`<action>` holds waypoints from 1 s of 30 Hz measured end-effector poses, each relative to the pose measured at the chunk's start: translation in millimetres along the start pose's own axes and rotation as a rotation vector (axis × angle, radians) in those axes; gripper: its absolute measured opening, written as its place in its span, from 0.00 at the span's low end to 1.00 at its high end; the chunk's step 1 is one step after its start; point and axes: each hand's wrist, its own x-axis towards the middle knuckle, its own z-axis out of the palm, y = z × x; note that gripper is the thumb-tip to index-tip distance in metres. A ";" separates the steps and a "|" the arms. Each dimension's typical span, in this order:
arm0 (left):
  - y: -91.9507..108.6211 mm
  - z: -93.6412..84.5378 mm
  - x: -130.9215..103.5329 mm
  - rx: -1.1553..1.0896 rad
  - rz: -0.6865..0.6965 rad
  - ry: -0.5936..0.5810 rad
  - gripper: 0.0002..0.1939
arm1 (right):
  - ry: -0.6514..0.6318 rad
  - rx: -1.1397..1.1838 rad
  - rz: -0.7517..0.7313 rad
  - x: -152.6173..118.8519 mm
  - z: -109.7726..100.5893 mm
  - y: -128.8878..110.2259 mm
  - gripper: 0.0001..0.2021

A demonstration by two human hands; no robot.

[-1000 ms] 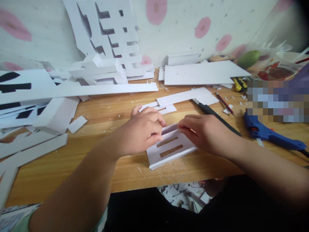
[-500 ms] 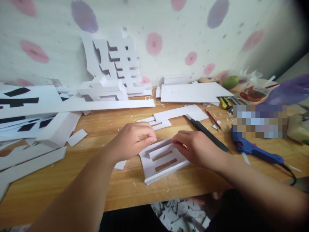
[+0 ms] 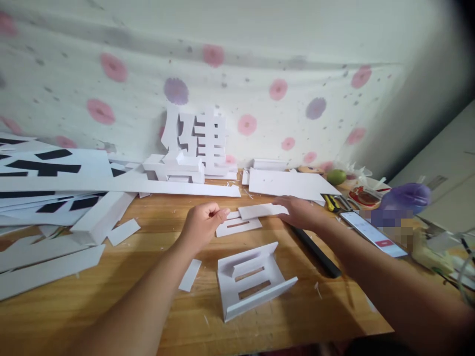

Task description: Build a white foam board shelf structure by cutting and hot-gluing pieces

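Note:
My right hand (image 3: 300, 213) grips the right end of a white board strip (image 3: 261, 211), fingers over its top edge. Its far end is hidden by the hand. The strip overlaps a small slotted white piece (image 3: 237, 225) on the wooden table. My left hand (image 3: 203, 225) is closed, thumb against curled fingers, at the left edge of that slotted piece; whatever is pinched there is hidden. Nearer to me lies a white board part with raised edges and two slots (image 3: 252, 283), with neither hand on it. A black-handled knife (image 3: 315, 252) lies below my right forearm.
A small white offcut (image 3: 190, 275) lies left of the slotted part. White board character shapes (image 3: 208, 143) stand by the wall, with printed sheets (image 3: 55, 163) at left. A flat white board (image 3: 291, 183), yellow-handled tool (image 3: 331, 202) and phone (image 3: 374, 235) are at right.
Both hands have left the part with raised edges and moved away from me. My right hand has taken hold of the white strip. The camera view has tilted up.

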 end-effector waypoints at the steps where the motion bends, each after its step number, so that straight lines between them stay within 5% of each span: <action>1: -1.0 0.1 0.3 -0.001 -0.001 0.007 0.18 | -0.058 -0.026 -0.014 12.0 2.2 2.2 0.15; 7: -6.1 -1.2 2.5 -0.018 -0.008 0.070 0.18 | -0.298 -0.128 -0.100 52.0 9.0 -9.9 0.14; 11: -7.0 -0.5 3.2 -0.022 -0.012 0.074 0.15 | -0.320 -0.103 -0.171 54.9 13.0 -19.2 0.12; 16: -14.8 -0.3 7.0 -0.084 -0.070 0.102 0.03 | -0.142 -0.076 -0.131 46.6 12.4 -19.9 0.14; 23: -13.7 2.3 8.0 -0.439 -0.135 0.108 0.17 | 0.203 -0.082 -0.181 16.8 -18.5 -53.7 0.29; 30: 1.6 1.2 1.7 -0.702 -0.080 0.170 0.16 | 0.309 -0.108 -0.296 14.7 -30.3 -74.4 0.31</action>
